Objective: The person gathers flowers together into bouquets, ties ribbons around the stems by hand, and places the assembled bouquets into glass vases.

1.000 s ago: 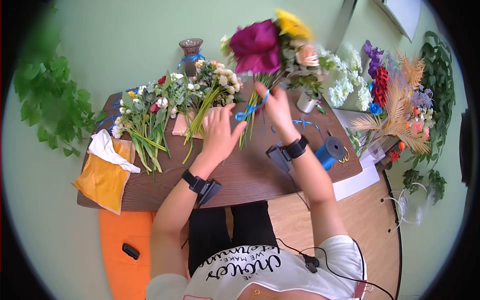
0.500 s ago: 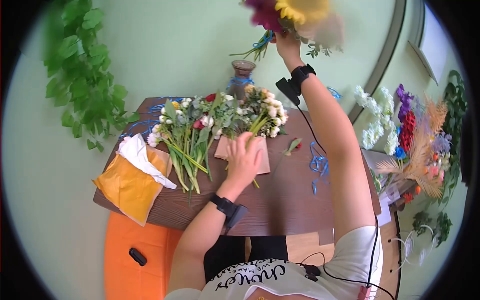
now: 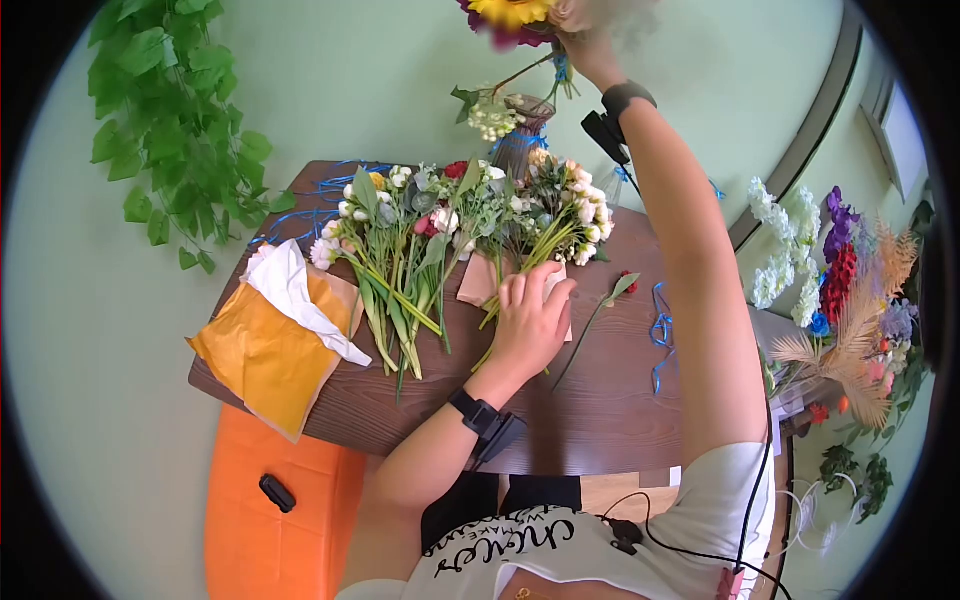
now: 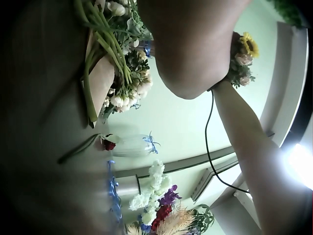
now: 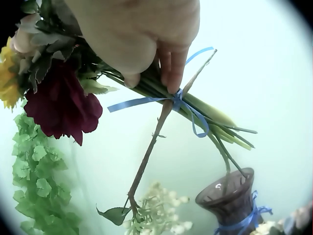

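Observation:
High at the top of the head view, my right hand (image 3: 592,48) grips a bouquet with a yellow flower (image 3: 510,10). In the right wrist view the fingers close round its stems (image 5: 195,110), tied with blue ribbon (image 5: 177,100), beside a dark red flower (image 5: 63,105). A stem tip or two reach the mouth of a purple glass vase (image 5: 234,196); whether they are inside I cannot tell. A branch with whitish berries (image 5: 164,210) hangs down from the tie. My left hand (image 3: 530,325) lies over green stems and pink paper at the table's middle, fingers bent loosely.
Bunches of flowers (image 3: 410,220) lie across the table (image 3: 600,420). Yellow and white paper (image 3: 265,335) is at its left, a single red flower (image 3: 625,284) and curled blue ribbon (image 3: 661,335) at its right. A clear vase (image 4: 129,145) stands behind; more flowers are at the far right.
The right hand has carried the bouquet up and away to the vase, tilting it, with the berry branch now hanging down. The left hand stays by the stems on the table.

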The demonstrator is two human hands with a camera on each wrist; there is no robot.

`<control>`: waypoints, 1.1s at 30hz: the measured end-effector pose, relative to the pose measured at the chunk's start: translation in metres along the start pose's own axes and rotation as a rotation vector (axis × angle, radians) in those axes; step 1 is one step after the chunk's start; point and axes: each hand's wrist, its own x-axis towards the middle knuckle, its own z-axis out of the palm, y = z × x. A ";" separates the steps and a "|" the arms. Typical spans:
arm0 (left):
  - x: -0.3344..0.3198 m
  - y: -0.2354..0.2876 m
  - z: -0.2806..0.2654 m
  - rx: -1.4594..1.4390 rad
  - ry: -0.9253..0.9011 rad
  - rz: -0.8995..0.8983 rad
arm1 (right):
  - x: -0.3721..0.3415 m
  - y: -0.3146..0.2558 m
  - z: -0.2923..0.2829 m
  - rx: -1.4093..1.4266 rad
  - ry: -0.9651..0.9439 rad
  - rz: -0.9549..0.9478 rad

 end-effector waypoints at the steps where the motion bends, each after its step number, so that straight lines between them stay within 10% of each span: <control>1: 0.001 0.001 -0.001 -0.008 -0.001 0.009 | -0.003 0.003 0.011 -0.028 0.102 -0.074; 9: 0.006 -0.007 -0.005 -0.087 -0.062 -0.137 | -0.017 0.003 0.019 0.113 0.164 -0.120; 16: 0.114 -0.056 -0.003 -0.882 0.014 -0.489 | -0.024 0.003 -0.008 0.396 0.318 0.002; 25: 0.120 -0.020 -0.033 -0.064 0.274 -0.244 | -0.172 -0.112 -0.100 0.721 0.295 0.427; 33: 0.118 0.012 -0.032 -0.298 0.042 -0.317 | -0.211 -0.140 -0.105 0.948 -0.022 0.374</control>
